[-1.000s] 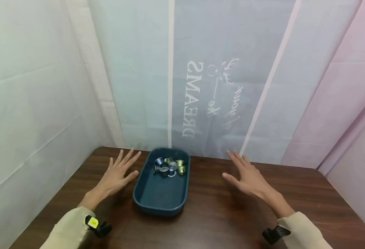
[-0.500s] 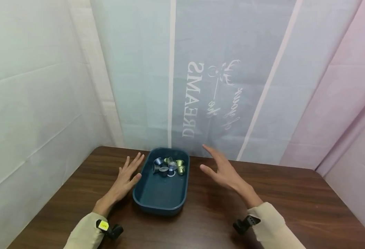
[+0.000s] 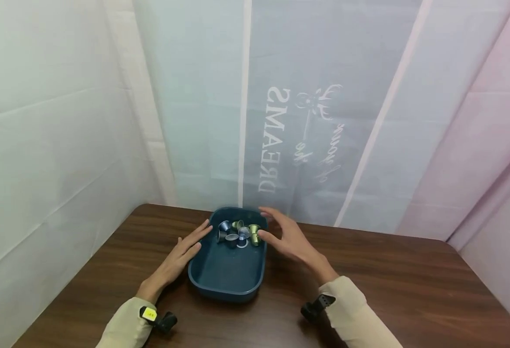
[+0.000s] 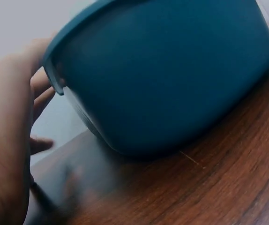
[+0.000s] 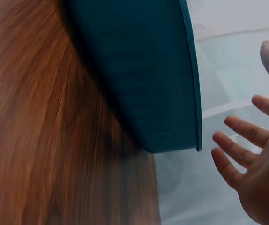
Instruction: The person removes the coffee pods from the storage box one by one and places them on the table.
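A dark teal plastic bin stands on the table. Toward its far end lie several small coffee capsules, among them a green one and a blue one. Along the left rim lies my left hand, fingers extended, fingertips overlapping the edge. In the left wrist view that hand is right beside the bin's rim. My right hand reaches over the right rim, thumb near the green capsules. The right wrist view shows this hand with spread, relaxed fingers outside the bin wall.
The bin rests on a dark wood-grain table. Behind it hangs a printed fabric backdrop, close to the table's far edge. A pale cloth borders the left side, and a pinkish one the right.
My right hand has moved left from beside the bin to its right rim. The left hand has shifted right onto the left rim. The capsules lie as before.
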Demonstrator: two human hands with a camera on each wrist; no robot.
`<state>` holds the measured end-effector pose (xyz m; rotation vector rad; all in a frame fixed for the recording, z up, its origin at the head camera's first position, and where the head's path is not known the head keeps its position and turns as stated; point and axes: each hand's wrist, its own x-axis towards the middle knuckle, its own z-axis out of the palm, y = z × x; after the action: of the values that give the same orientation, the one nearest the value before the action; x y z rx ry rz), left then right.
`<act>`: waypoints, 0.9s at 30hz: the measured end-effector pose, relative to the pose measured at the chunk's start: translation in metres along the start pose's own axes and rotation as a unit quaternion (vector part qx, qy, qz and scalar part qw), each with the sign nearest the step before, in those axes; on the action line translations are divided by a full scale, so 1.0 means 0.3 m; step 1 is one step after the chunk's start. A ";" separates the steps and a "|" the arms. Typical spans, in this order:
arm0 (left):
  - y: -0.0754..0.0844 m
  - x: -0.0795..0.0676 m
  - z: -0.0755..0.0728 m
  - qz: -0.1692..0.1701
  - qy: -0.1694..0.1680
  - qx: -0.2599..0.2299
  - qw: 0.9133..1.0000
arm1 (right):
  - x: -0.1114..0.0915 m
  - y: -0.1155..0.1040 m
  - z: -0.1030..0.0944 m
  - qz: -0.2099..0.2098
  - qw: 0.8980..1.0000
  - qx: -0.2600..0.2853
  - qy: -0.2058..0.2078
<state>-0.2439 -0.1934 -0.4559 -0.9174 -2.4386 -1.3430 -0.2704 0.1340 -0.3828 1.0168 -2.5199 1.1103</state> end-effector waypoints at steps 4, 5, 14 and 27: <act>-0.013 -0.019 -0.015 -0.003 -0.014 -0.011 1.000 | 0.023 0.000 0.036 -0.011 0.999 0.041 -0.026; -0.014 -0.021 -0.018 -0.004 -0.017 -0.010 1.000 | 0.030 0.001 0.043 -0.017 0.998 0.049 -0.031; 0.051 -0.014 -0.031 -0.015 -0.035 -0.043 0.998 | 0.089 0.022 0.079 -0.044 0.991 0.068 -0.106; 0.015 0.000 -0.020 -0.021 -0.028 -0.035 0.999 | 0.169 0.028 0.115 -0.096 0.980 -0.013 -0.175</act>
<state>-0.2418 -0.1966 -0.4495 -0.9382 -2.4798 -1.4444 -0.3107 0.0876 -0.3896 1.5288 -2.6087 0.9070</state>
